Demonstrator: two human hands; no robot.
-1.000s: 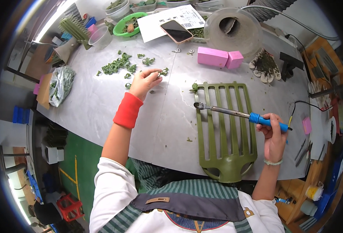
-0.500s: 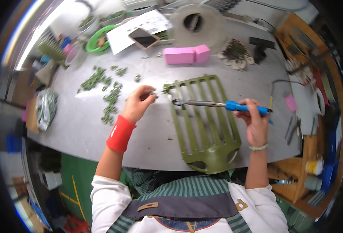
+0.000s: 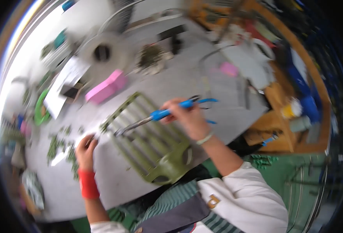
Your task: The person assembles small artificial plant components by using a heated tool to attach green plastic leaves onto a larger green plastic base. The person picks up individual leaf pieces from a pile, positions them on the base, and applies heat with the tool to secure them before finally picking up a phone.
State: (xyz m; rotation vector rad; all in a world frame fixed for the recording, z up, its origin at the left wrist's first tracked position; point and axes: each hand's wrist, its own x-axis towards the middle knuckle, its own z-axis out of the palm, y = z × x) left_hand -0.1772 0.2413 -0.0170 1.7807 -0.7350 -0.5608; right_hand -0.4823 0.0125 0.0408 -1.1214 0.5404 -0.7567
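Note:
My right hand [image 3: 189, 116] grips a blue-handled soldering iron [image 3: 160, 113]. Its metal shaft points left and down over an olive-green slatted plastic piece [image 3: 156, 155] that lies flat on the grey table [image 3: 117, 186]. My left hand [image 3: 87, 149], with a red wristband [image 3: 88, 184], rests on the table at the slatted piece's left corner, beside scattered small green bits [image 3: 59, 145]. Its fingers are curled, and blur hides whether they pinch anything.
Two pink blocks [image 3: 105, 87] lie beyond the slatted piece. A phone [image 3: 71, 92] sits on white paper [image 3: 60, 99], next to a green ring [image 3: 39, 110]. A round clear container [image 3: 101, 52] stands farther back. Wooden shelving with clutter [image 3: 280, 116] is at right.
The view has swung and tilted, and is now blurred. My right hand has moved the iron left over the slatted piece. My left hand stays by the green bits.

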